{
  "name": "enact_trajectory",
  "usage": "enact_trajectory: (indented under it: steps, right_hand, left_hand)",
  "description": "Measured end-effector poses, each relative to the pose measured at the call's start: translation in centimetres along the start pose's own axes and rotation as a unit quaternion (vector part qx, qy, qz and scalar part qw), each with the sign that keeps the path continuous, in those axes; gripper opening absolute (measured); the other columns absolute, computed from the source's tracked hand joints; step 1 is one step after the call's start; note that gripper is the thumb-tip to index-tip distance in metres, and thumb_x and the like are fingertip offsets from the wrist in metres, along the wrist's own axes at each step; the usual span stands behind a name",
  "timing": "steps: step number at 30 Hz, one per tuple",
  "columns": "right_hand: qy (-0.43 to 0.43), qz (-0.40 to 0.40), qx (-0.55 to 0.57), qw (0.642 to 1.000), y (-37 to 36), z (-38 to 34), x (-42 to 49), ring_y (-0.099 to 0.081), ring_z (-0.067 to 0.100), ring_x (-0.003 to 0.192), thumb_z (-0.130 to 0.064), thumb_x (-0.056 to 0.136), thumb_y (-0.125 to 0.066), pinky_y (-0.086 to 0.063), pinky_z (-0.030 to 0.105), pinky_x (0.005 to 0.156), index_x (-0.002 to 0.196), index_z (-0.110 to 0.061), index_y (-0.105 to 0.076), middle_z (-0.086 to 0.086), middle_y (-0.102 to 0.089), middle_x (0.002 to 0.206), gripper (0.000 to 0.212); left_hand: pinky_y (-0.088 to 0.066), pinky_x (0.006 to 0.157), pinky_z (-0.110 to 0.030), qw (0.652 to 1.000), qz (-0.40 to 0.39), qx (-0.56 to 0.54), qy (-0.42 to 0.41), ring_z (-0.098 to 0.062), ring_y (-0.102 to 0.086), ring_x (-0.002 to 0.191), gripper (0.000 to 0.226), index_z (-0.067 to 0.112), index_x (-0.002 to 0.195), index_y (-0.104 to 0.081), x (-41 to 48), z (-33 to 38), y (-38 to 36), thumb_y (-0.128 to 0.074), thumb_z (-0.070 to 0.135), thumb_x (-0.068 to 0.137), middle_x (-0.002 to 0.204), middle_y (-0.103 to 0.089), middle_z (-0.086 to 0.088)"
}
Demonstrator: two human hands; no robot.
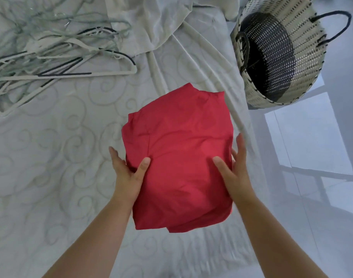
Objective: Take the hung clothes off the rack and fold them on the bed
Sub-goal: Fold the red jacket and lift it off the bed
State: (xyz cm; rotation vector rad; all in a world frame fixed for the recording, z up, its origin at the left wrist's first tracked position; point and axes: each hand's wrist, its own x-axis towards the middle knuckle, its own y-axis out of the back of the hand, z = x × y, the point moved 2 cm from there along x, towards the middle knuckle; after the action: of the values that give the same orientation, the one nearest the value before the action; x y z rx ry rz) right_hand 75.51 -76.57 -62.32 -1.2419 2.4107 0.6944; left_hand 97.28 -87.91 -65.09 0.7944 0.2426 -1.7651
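Fingers (114, 157) of your left hand (127, 175) and right hand (234, 175) are gripping the folded red garment (179, 153) between them, with the basket (311, 47) lying beyond the right one.

A: Illumination is bright, soft daylight. Pale window patches lie on the glossy floor (303, 137) off the right edge of the bed (51, 177).
B: Shadows?
A: Faint under the red garment (177, 157). The inside of the basket (281, 57) reads dark.
B: Sharpness?
A: Mildly soft throughout. The hangers (61, 63) at the bed's far-left corner smear, and lines bend toward the frame edges.
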Motion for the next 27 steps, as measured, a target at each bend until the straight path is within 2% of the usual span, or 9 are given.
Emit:
enact_trajectory:
  steps: [2,4,7,9,13,16,19,23,27]
  right_hand:
    - [-0.085,-0.033,0.022,0.996,1.3,0.0,1.3,-0.032,0.007,0.136,-0.073,0.047,-0.073,-0.030,0.040,0.113,0.142,-0.052,-0.012,-0.029,-0.027,0.140,0.115]
    - [-0.130,-0.093,0.040,0.986,2.0,0.4,2.6,-0.042,0.009,0.129,-0.075,0.036,-0.077,-0.039,0.035,0.106,0.145,-0.042,-0.017,-0.016,-0.035,0.145,0.129]
    - [-0.163,-0.160,0.041,0.973,2.2,1.3,4.1,-0.054,0.008,0.118,-0.073,0.033,-0.079,-0.046,0.024,0.091,0.144,-0.030,-0.027,-0.007,-0.050,0.136,0.130]
    - [-0.181,-0.188,0.031,0.965,2.3,1.8,4.7,-0.054,0.010,0.118,-0.075,0.033,-0.079,-0.045,0.026,0.094,0.144,-0.030,-0.028,-0.005,-0.051,0.136,0.129]
    - [-0.198,-0.208,0.008,0.958,2.1,2.5,5.4,-0.054,0.011,0.117,-0.078,0.027,-0.077,-0.042,0.027,0.097,0.143,-0.020,-0.031,-0.001,-0.053,0.134,0.138]
    - [-0.202,-0.218,0.004,0.955,1.9,2.6,5.7,-0.057,0.009,0.114,-0.079,0.025,-0.077,-0.046,0.023,0.095,0.142,-0.014,-0.034,-0.001,-0.056,0.129,0.140]
    - [-0.227,-0.219,0.016,0.949,1.6,2.6,5.8,-0.061,0.005,0.104,-0.076,0.020,-0.079,-0.052,0.016,0.081,0.138,-0.012,-0.039,-0.003,-0.061,0.120,0.139]
    - [-0.250,-0.223,0.005,0.942,1.7,2.3,5.5,-0.064,0.008,0.100,-0.075,0.016,-0.080,-0.051,0.020,0.083,0.128,-0.011,-0.047,-0.001,-0.066,0.113,0.133]
    - [-0.257,-0.222,0.046,0.940,1.5,1.9,3.3,-0.066,0.008,0.097,-0.072,0.016,-0.082,-0.053,0.020,0.080,0.123,-0.014,-0.050,-0.002,-0.068,0.109,0.126]
  left_hand:
    - [-0.026,0.111,-0.033,0.998,-0.022,-0.009,0.066,-0.015,-0.027,0.138,0.127,0.025,0.147,0.012,0.6,-0.4,0.8,-0.066,0.071,0.058,0.156,-0.014,-0.001]
    - [-0.030,0.110,-0.036,0.993,-0.053,-0.001,0.107,-0.020,-0.035,0.134,0.134,0.022,0.149,0.001,1.1,-0.9,1.1,-0.063,0.081,0.047,0.152,-0.026,-0.003]
    - [-0.036,0.106,-0.038,0.988,-0.096,0.004,0.122,-0.018,-0.046,0.123,0.144,0.021,0.145,-0.020,1.7,-1.6,1.4,-0.057,0.092,0.026,0.141,-0.041,0.001]
    - [-0.039,0.103,-0.036,0.987,-0.112,-0.005,0.118,-0.016,-0.049,0.119,0.141,0.021,0.141,-0.026,2.0,-2.0,1.6,-0.058,0.092,0.023,0.136,-0.046,0.003]
    - [-0.039,0.104,-0.042,0.981,-0.132,0.000,0.142,-0.019,-0.049,0.120,0.139,0.022,0.137,-0.029,2.4,-2.7,1.6,-0.057,0.093,0.022,0.133,-0.047,0.003]
    - [-0.042,0.102,-0.046,0.977,-0.147,-0.003,0.157,-0.019,-0.052,0.117,0.132,0.024,0.134,-0.032,2.9,-3.0,1.5,-0.059,0.092,0.025,0.133,-0.049,0.003]
    - [-0.045,0.097,-0.040,0.972,-0.165,-0.043,0.159,-0.016,-0.055,0.114,0.133,0.027,0.138,-0.031,3.1,-2.8,1.0,-0.066,0.087,0.025,0.131,-0.052,0.005]
    - [-0.049,0.083,-0.029,0.958,-0.191,-0.109,0.185,-0.014,-0.064,0.101,0.121,0.026,0.124,-0.049,2.7,-2.0,0.4,-0.077,0.076,0.018,0.113,-0.065,0.004]
    - [-0.051,0.071,-0.029,0.935,-0.221,-0.148,0.233,-0.015,-0.070,0.087,0.109,0.021,0.108,-0.060,1.1,-1.1,1.0,-0.084,0.065,0.011,0.098,-0.073,-0.002]
